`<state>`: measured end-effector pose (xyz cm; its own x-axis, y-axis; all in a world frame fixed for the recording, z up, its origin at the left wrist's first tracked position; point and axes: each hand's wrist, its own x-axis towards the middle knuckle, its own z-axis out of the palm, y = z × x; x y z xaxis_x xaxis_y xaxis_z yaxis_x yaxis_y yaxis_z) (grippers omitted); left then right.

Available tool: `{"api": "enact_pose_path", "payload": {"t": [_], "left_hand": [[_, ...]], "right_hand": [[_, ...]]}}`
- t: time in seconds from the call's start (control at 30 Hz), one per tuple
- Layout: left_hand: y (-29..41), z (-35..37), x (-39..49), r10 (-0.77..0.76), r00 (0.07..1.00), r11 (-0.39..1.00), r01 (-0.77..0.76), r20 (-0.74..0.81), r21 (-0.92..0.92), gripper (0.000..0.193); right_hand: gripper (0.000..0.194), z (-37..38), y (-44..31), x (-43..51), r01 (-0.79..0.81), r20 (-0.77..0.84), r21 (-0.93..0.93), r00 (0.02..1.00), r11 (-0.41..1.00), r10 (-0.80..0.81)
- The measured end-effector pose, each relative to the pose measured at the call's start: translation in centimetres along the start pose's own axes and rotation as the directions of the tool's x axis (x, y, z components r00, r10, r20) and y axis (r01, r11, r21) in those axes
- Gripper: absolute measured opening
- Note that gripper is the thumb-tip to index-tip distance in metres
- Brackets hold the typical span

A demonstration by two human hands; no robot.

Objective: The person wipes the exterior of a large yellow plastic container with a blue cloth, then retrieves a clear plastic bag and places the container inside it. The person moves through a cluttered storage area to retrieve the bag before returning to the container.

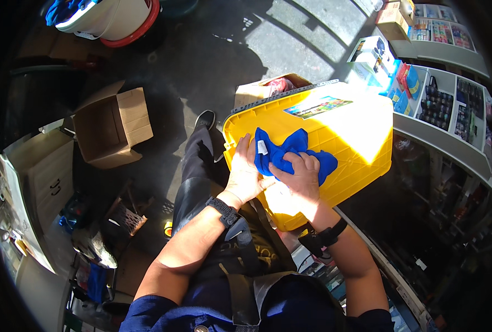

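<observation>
A blue cloth with a small white tag lies bunched on a yellow plastic lid. My right hand grips the cloth from above, its fingers curled into the folds. My left hand is beside the cloth's left end, fingers stretched along the lid's near-left part; whether it pinches the cloth edge is hard to tell. A printed picture label is stuck on the lid's far side. Bright sunlight washes out the lid's right part and a patch below my hands.
An open cardboard box stands on the floor at left. Behind the lid sits another carton with red contents. Display trays of small goods line the right. A white bucket is at the upper left, and a drawer cabinet below it.
</observation>
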<state>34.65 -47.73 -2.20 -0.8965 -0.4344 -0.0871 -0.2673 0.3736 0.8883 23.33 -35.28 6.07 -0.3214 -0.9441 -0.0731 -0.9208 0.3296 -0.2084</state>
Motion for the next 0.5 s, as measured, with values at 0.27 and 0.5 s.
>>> {"api": "enact_pose_path", "payload": {"t": [0.27, 0.5], "left_hand": [[0.0, -0.3, 0.1, -0.014, 1.000, 0.999, 0.014, -0.012, -0.035, 0.084], [-0.3, -0.6, 0.4, 0.021, 0.999, 1.000, -0.021, -0.039, 0.020, 0.099]], "right_hand": [[0.012, 0.5, -2.0, 2.8, -0.212, 0.016, 0.185, 0.977, 0.960, 0.212], [0.005, 0.1, -3.2, 3.5, -0.226, -0.145, 0.214, 0.955, 0.950, 0.260]]}}
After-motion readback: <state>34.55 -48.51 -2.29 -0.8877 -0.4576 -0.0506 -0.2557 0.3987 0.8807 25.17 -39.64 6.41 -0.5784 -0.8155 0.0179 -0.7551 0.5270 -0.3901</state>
